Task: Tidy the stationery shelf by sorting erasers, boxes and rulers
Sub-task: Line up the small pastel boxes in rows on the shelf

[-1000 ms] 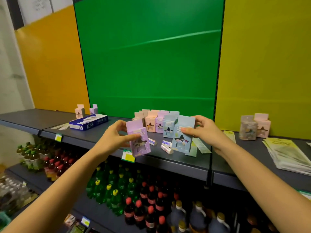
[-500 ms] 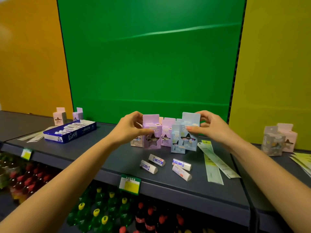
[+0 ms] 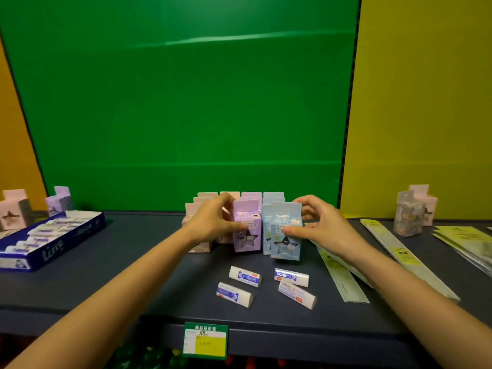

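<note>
moved: both hands have come down and both boxes now stand at the front of the rows; the camera sits closer.
far left: dark blue cardboard tray (image 3: 50, 243) of white erasers sits on the dark grey shelf (image 3: 133, 275). A small pink box (image 3: 13, 211) stands behind it.
left hand (image 3: 210, 225): fingers curled round the left side of the lilac cardboard box (image 3: 246, 230), thumb on its front.
lilac box: upright, base looks down on the shelf, heading the purple column.
pale blue cardboard box (image 3: 286, 235): upright just beside it, set slightly forward, with more blue boxes behind.
right hand (image 3: 319, 225): thumb pinches the box front, fingers arch over its top.
loose: four white wedge erasers (image 3: 245, 275) in blue sleeves lie in front of the boxes, well apart from the tray.
right: long rulers (image 3: 340, 278) in clear sleeves lie slanted and fanned.
step: colour-sorting boxes into columns, I'd say; placing, not yet released.
next: let go and nudge the fronts flush. After that, erasers to the tray and rulers squared.
look: light card, hang tab on top, star-shaped window. Probably tips easily.
</note>
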The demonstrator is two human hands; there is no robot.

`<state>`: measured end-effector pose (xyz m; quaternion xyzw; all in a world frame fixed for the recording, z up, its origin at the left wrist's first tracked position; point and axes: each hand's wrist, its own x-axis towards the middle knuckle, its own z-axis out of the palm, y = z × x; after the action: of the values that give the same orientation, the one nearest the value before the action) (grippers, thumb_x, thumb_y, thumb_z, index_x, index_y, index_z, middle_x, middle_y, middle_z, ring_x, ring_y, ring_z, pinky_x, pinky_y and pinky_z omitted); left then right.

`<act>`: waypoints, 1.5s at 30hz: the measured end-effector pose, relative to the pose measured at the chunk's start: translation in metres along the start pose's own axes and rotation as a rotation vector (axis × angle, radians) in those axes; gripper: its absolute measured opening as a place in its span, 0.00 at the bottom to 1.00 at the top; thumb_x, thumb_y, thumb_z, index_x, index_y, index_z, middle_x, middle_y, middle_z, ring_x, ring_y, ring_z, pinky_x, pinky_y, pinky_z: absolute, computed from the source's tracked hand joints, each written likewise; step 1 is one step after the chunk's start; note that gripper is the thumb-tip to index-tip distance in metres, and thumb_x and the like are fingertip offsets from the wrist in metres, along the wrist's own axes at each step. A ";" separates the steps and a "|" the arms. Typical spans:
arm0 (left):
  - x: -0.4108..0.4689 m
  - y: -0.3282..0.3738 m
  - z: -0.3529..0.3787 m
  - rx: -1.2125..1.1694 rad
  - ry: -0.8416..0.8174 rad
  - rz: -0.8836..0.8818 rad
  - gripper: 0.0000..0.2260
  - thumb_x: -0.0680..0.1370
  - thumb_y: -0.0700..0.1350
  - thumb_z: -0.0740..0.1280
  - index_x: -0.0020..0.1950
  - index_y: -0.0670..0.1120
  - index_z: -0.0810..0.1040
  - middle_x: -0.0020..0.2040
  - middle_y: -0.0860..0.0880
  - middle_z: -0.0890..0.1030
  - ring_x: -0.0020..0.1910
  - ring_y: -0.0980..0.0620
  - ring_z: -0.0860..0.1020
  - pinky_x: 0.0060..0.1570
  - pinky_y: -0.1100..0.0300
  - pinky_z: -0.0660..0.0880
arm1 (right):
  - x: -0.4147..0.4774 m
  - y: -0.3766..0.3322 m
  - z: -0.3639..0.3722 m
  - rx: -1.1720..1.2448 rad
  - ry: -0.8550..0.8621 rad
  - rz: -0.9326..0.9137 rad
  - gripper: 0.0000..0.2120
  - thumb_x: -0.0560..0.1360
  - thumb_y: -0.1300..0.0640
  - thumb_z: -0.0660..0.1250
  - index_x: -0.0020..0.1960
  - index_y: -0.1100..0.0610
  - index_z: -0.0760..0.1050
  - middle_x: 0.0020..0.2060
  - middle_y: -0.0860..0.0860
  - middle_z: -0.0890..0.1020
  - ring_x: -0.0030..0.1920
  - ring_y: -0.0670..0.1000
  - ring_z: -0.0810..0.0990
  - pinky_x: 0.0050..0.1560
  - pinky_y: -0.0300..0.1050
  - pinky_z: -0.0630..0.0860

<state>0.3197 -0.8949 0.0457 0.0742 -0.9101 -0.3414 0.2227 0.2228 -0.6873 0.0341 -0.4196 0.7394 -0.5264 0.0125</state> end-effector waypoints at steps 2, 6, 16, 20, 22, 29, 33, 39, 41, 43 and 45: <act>0.003 -0.002 0.001 0.007 -0.020 0.015 0.16 0.68 0.41 0.74 0.50 0.42 0.70 0.41 0.53 0.75 0.40 0.50 0.76 0.40 0.57 0.76 | -0.001 0.000 0.003 0.012 0.009 0.012 0.20 0.66 0.59 0.75 0.52 0.48 0.69 0.45 0.41 0.78 0.44 0.39 0.79 0.40 0.31 0.77; 0.008 -0.009 0.006 0.022 -0.046 0.057 0.16 0.68 0.41 0.74 0.48 0.44 0.69 0.40 0.54 0.74 0.42 0.48 0.76 0.42 0.55 0.76 | -0.004 -0.001 0.009 -0.029 -0.007 0.029 0.21 0.67 0.60 0.75 0.55 0.51 0.70 0.44 0.40 0.76 0.41 0.40 0.78 0.38 0.30 0.78; 0.010 -0.018 0.008 0.218 0.039 0.163 0.20 0.68 0.46 0.74 0.55 0.42 0.70 0.46 0.48 0.76 0.41 0.48 0.74 0.42 0.56 0.72 | -0.001 0.005 0.015 -0.085 0.029 0.041 0.22 0.65 0.59 0.76 0.53 0.50 0.68 0.46 0.42 0.75 0.45 0.43 0.78 0.46 0.38 0.78; 0.011 -0.017 0.010 0.276 0.060 0.188 0.22 0.68 0.46 0.74 0.57 0.42 0.69 0.51 0.46 0.78 0.41 0.48 0.73 0.40 0.59 0.68 | 0.001 0.006 0.017 -0.094 0.058 0.022 0.22 0.65 0.60 0.76 0.53 0.51 0.69 0.45 0.42 0.75 0.45 0.43 0.77 0.45 0.38 0.79; 0.012 -0.018 0.010 0.290 0.078 0.197 0.22 0.68 0.46 0.74 0.56 0.42 0.70 0.54 0.45 0.77 0.43 0.49 0.72 0.42 0.59 0.66 | 0.001 0.008 0.018 -0.109 0.074 0.013 0.22 0.65 0.60 0.76 0.53 0.51 0.69 0.46 0.42 0.75 0.45 0.44 0.77 0.46 0.40 0.80; 0.011 -0.019 0.009 0.399 0.088 0.198 0.26 0.69 0.49 0.73 0.61 0.44 0.68 0.59 0.45 0.74 0.55 0.45 0.73 0.52 0.52 0.71 | 0.002 0.012 0.019 -0.166 0.106 -0.003 0.24 0.66 0.58 0.76 0.57 0.52 0.69 0.51 0.48 0.75 0.50 0.47 0.76 0.45 0.37 0.77; -0.003 -0.013 0.001 0.440 0.155 0.244 0.27 0.71 0.48 0.71 0.66 0.44 0.66 0.61 0.46 0.72 0.56 0.47 0.72 0.49 0.58 0.66 | -0.005 0.007 0.015 -0.227 0.146 -0.001 0.27 0.68 0.53 0.74 0.64 0.54 0.67 0.57 0.46 0.71 0.54 0.47 0.73 0.52 0.40 0.72; -0.051 -0.013 -0.014 0.430 -0.090 0.432 0.25 0.70 0.66 0.58 0.59 0.51 0.72 0.53 0.55 0.75 0.50 0.62 0.71 0.51 0.70 0.67 | -0.048 -0.001 0.000 -0.315 -0.018 0.018 0.14 0.72 0.47 0.68 0.55 0.49 0.72 0.50 0.43 0.76 0.49 0.43 0.75 0.48 0.36 0.73; -0.065 -0.015 -0.012 0.378 -0.333 0.360 0.30 0.69 0.69 0.59 0.65 0.54 0.68 0.61 0.59 0.71 0.58 0.66 0.69 0.60 0.71 0.64 | -0.061 0.000 -0.002 -0.442 -0.237 0.074 0.21 0.71 0.42 0.66 0.62 0.48 0.70 0.55 0.42 0.76 0.54 0.42 0.75 0.56 0.38 0.73; -0.073 -0.017 -0.008 0.368 -0.508 0.274 0.32 0.69 0.67 0.59 0.70 0.56 0.61 0.68 0.61 0.66 0.66 0.64 0.64 0.68 0.65 0.61 | -0.069 0.003 0.001 -0.617 -0.367 0.086 0.30 0.70 0.36 0.63 0.68 0.47 0.65 0.62 0.43 0.73 0.61 0.42 0.72 0.63 0.41 0.69; -0.077 -0.018 -0.003 0.429 -0.555 0.278 0.34 0.69 0.67 0.58 0.72 0.57 0.58 0.68 0.60 0.65 0.67 0.63 0.64 0.69 0.64 0.60 | -0.072 0.004 0.007 -0.761 -0.422 0.073 0.33 0.70 0.34 0.60 0.71 0.46 0.60 0.66 0.44 0.70 0.64 0.46 0.68 0.66 0.45 0.67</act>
<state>0.3890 -0.8882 0.0083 -0.1004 -0.9880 -0.1169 -0.0089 0.2701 -0.6468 -0.0026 -0.4663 0.8763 -0.1184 0.0262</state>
